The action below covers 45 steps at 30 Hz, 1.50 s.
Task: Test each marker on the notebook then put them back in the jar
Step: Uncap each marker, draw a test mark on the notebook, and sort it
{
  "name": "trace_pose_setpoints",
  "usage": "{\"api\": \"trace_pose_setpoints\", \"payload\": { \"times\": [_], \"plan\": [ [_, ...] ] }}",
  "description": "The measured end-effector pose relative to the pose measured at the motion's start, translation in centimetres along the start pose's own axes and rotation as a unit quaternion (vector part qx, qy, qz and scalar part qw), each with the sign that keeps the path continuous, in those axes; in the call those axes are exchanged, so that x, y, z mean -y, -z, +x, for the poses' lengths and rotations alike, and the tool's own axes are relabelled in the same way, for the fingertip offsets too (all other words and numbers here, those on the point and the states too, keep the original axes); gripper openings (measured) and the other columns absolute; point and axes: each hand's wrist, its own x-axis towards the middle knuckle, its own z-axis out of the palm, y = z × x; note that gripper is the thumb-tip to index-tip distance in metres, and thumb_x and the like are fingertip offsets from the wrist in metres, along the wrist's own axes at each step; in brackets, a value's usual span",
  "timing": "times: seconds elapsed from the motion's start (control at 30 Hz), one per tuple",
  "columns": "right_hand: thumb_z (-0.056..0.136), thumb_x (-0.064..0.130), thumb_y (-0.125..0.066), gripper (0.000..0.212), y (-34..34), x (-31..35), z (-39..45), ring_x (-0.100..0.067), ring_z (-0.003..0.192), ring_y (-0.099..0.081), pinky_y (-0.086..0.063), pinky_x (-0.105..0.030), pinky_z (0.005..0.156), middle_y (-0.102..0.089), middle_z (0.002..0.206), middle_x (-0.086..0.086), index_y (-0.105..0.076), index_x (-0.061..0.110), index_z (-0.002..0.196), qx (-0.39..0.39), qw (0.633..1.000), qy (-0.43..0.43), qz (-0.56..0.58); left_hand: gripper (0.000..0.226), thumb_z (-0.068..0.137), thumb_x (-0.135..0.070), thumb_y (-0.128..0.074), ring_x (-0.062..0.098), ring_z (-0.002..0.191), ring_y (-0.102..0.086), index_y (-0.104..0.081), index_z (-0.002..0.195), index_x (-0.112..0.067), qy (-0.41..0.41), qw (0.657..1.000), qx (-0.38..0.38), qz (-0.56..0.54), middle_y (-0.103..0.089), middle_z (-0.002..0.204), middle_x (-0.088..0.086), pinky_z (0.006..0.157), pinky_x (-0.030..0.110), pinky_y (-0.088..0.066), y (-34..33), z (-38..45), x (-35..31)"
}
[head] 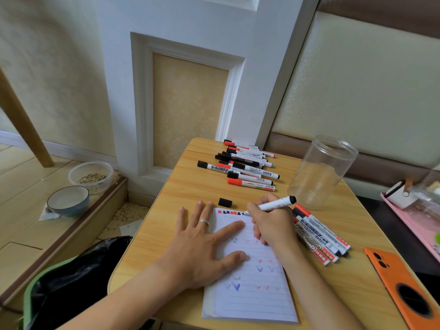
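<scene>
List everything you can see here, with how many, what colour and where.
notebook: one, white lined, near table edge
marker in use: one, white, black end, tip on notebook
loose cap: one, black, beyond notebook
far markers: a pile, red and black caps, back of table
near markers: several, right of notebook
jar: one, clear, holds no markers
phone: one, orange, table's right edge
bowls: two, on floor, left
left hand: flat on notebook
right hand: holds marker
</scene>
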Motion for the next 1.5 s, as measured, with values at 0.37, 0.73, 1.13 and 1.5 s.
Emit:
{"api": "trace_pose_setpoints", "payload": {
  "times": [0.37, 0.73, 1.13, 1.5],
  "plan": [
    [0.091, 0.013, -0.069, 0.018, 0.04, 0.08, -0.04, -0.02, 0.036, -0.05, -0.034, -0.022, 0.037, -0.055, 0.052, -0.011, -0.053, 0.008, 0.084, -0.002, 1.0, 0.002, 0.004, 0.071, 0.082, -0.089, -0.007, 0.028, 0.152, 0.03, 0.009, 0.148, -0.068, 0.003, 1.0, 0.001, 0.001, 0.019, 0.169, 0.01, 0.12, 0.059, 0.016, 0.14, 0.02, -0.1],
    [0.088, 0.012, -0.068, 0.018, 0.14, 0.19, -0.27, -0.023, 0.038, -0.052, -0.034, -0.023, 0.038, -0.054, 0.052, -0.011, -0.052, 0.005, 0.085, -0.001, 1.0, 0.005, -0.003, 0.069, 0.083, -0.089, -0.007, 0.028, 0.151, 0.031, 0.01, 0.147, -0.069, 0.002, 1.0, 0.001, -0.002, 0.02, 0.168, 0.009, 0.12, 0.058, 0.017, -0.01, 0.09, 0.02],
    [0.087, 0.011, -0.068, 0.017, 0.24, 0.12, -0.21, -0.022, 0.038, -0.053, -0.034, -0.023, 0.038, -0.055, 0.052, -0.01, -0.052, 0.007, 0.083, -0.005, 1.0, -0.003, -0.001, 0.073, 0.077, -0.091, -0.001, 0.027, 0.151, 0.031, 0.01, 0.146, -0.07, 0.003, 1.0, -0.004, -0.005, 0.019, 0.169, 0.009, 0.12, 0.057, 0.018, -0.05, 0.03, -0.01],
    [0.09, 0.014, -0.069, 0.02, 0.1, -0.15, -0.06, -0.023, 0.039, -0.052, -0.033, -0.023, 0.037, -0.055, 0.054, -0.013, -0.052, 0.003, 0.086, 0.013, 1.0, 0.012, -0.009, 0.069, 0.084, -0.089, -0.012, 0.027, 0.15, 0.033, 0.007, 0.147, -0.07, 0.0, 1.0, 0.007, -0.025, 0.021, 0.168, 0.008, 0.12, 0.058, 0.018, 0.22, 0.1, 0.03]
  ]
}}
